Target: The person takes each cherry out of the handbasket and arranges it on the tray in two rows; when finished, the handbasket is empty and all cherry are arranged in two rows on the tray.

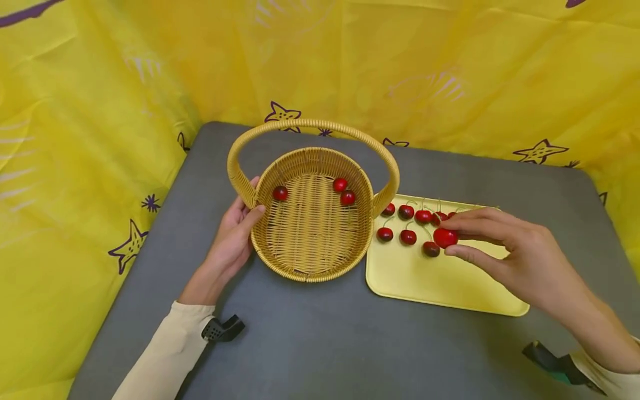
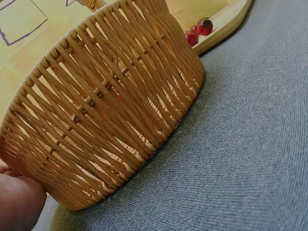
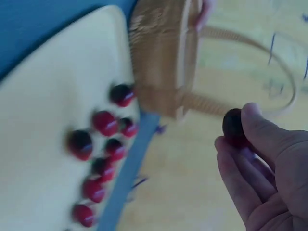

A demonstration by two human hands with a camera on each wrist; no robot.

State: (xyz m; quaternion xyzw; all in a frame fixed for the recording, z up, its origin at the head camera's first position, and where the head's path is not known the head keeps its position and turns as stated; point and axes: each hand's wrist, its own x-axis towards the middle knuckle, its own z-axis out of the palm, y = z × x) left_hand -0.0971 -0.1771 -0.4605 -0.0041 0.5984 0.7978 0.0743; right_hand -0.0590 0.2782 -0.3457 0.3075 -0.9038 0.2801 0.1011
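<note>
A round wicker basket (image 1: 311, 275) with a tall arched handle stands on the table, three red cherries inside it, one cherry (image 1: 280, 193) at the left and two at the right. My left hand (image 1: 231, 236) grips the basket's left side at the foot of the handle, thumb over the rim. Between thumb and fingertips, my right hand (image 1: 520, 253) pinches a cherry (image 1: 445, 238) above the yellow tray (image 1: 450, 283). Several stemmed cherries lie in the tray's upper part, some partly hidden by the right hand. In the right wrist view the held cherry (image 3: 234, 127) looks dark on one side.
The grey table (image 1: 300, 339) reaches under basket and tray, which sit side by side. Yellow cloth (image 1: 320, 61) with starfish drawings hangs behind the table and along its sides. The basket's handle (image 1: 320, 123) arches up over its opening.
</note>
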